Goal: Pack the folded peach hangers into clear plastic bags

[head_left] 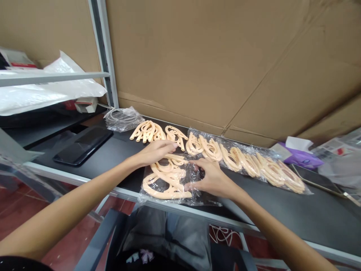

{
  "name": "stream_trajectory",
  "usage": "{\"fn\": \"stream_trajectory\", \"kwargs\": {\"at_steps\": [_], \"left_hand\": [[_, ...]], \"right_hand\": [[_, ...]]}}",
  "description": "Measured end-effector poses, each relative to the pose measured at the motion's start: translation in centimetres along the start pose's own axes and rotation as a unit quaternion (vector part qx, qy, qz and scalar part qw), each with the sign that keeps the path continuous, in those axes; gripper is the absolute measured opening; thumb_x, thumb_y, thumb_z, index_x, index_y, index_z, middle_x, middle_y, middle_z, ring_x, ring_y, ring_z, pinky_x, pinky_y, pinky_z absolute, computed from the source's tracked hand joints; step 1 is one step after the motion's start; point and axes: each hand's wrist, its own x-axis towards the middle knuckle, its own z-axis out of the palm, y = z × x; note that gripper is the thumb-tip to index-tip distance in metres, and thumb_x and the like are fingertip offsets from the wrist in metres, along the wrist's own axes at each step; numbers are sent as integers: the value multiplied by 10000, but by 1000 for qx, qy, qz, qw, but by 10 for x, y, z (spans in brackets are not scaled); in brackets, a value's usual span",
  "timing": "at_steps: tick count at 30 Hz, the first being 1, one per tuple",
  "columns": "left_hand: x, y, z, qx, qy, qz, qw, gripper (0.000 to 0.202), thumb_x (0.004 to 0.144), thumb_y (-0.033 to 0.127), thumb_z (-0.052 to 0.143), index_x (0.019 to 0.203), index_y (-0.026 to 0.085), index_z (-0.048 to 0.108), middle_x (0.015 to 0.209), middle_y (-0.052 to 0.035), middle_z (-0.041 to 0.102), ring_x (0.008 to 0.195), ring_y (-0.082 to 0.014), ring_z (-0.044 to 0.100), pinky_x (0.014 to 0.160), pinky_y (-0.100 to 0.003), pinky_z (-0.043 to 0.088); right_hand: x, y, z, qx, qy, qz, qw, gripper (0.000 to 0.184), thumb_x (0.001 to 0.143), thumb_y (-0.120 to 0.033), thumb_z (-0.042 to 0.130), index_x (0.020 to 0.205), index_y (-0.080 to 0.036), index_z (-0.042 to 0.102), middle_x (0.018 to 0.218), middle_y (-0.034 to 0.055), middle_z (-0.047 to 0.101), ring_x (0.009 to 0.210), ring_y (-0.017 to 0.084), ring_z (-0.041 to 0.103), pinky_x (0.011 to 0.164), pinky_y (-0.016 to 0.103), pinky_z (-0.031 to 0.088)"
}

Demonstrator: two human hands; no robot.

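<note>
Plastic hangers (166, 184), peach in colour, lie stacked inside a clear plastic bag (204, 197) at the front edge of the black tabletop (284, 214), directly ahead of the wearer. The left hand (154, 153) rests over the upper part of this stack. Its fingers (167, 146) are extended and close together, pointing right, so the grip is flat and encloses nothing. The right hand (213, 178) lies on the right side of the bag with its grip spread wide. The index finger (199, 162) reaches over the upper hangers, and the thumb (191, 186) lies lower on the plastic. The hands are near each other but not touching.

A row of bagged hangers (242, 160) extends right along the rear of the tabletop, just beyond the right hand. Unbagged hangers (148, 131) sit in two groups just behind the left hand. Further left are a clear bag with white cord (122, 118) and a black tablet (83, 145). At the right are a purple tissue packet (301, 159) and a smartphone (316, 180). A cardboard sheet (197, 56) forms the backdrop.
</note>
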Motion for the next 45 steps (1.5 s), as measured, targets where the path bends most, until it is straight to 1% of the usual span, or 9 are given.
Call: {"fn": "stream_trajectory", "kwargs": {"at_steps": [8,14,21,25,30,34,36,39,45], "left_hand": [[-3,3,0,17,2,7,1000,471,991,580,415,1017,187,674,1009,-71,733,981,-249,680,861,-387,536],[-3,4,1,31,2,15,999,462,998,559,410,1018,190,687,1004,-71,735,972,-241,688,843,-364,533],[-5,3,1,58,-20,15,998,464,974,555,451,1036,193,734,990,-64,778,892,-218,710,801,-342,542],[-8,5,1,78,-40,18,996,459,872,535,618,1171,204,726,1193,-89,763,1040,-240,715,896,-342,530],[-16,15,0,159,-66,27,985,728,734,651,739,1326,232,669,1318,-105,706,1161,-321,660,953,-409,494],[-17,18,0,232,-67,52,969,776,704,650,761,1360,251,648,1313,-98,698,1190,-340,619,991,-442,459],[-17,16,0,235,-61,56,968,740,716,629,760,1352,266,655,1270,-91,713,1176,-341,617,986,-446,455],[-17,12,0,231,-63,48,970,751,722,614,758,1380,274,631,1296,-94,699,1177,-347,615,987,-450,455],[-17,11,0,223,-69,44,971,790,726,613,759,1409,245,607,1397,-107,644,1261,-350,578,1043,-462,436]], "right_hand": [[-10,2,3,47,45,-14,998,355,788,-454,804,1033,-212,714,934,52,697,931,262,628,913,465,430],[-18,-10,7,65,1,-22,998,415,654,-583,861,717,-230,651,693,-14,636,726,206,581,798,411,380],[-20,-15,14,-39,95,-47,994,490,875,-603,664,590,-222,550,584,-19,605,663,184,563,817,419,301],[-11,-5,16,-78,119,-48,989,501,969,-533,550,582,-216,513,575,-13,600,652,183,561,816,414,307],[0,-1,10,-73,98,-30,992,353,930,-447,608,652,-230,635,614,-3,640,678,201,597,827,436,355],[7,0,-21,41,54,-33,997,139,797,-325,663,697,-244,715,656,1,707,660,192,638,739,381,463],[21,0,-38,48,102,-10,994,140,777,-311,631,696,-238,719,727,21,747,721,210,675,712,362,495],[58,0,-46,-2,162,31,986,233,842,-377,581,819,-207,739,846,79,775,825,249,700,778,394,520],[136,-10,-10,-83,106,67,989,799,733,-684,693,1328,-154,633,1251,218,713,1257,461,566,1028,619,402]]}}
